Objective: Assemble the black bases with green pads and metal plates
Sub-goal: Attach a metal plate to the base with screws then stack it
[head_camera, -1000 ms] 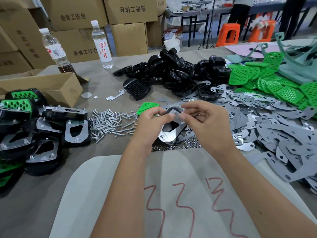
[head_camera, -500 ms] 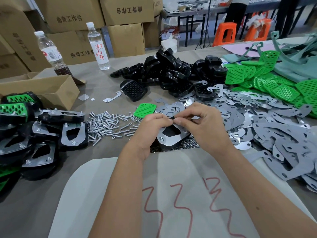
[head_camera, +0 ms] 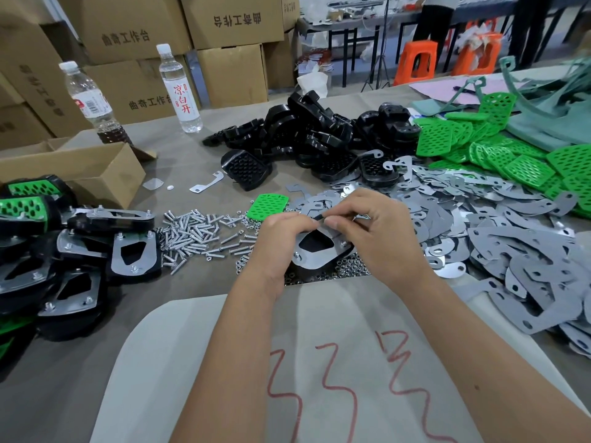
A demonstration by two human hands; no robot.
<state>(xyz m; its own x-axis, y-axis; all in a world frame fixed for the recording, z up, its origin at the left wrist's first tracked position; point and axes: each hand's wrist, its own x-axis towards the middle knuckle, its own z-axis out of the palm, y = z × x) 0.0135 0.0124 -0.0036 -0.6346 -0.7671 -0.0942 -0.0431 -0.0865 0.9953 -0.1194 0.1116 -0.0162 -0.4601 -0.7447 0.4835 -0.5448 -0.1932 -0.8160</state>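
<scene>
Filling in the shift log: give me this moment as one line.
step: fitting metal plate on black base | left hand: grips base | right hand: pinches at plate's top edge | loose green pad: beyond hands

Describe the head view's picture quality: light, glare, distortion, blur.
Head view: even, soft indoor light with faint shadows; mild glare on the metal plates and screws; wide-angle bending stretches the boxes and forearms at the edges; hands sharp, far stools slightly soft.
</scene>
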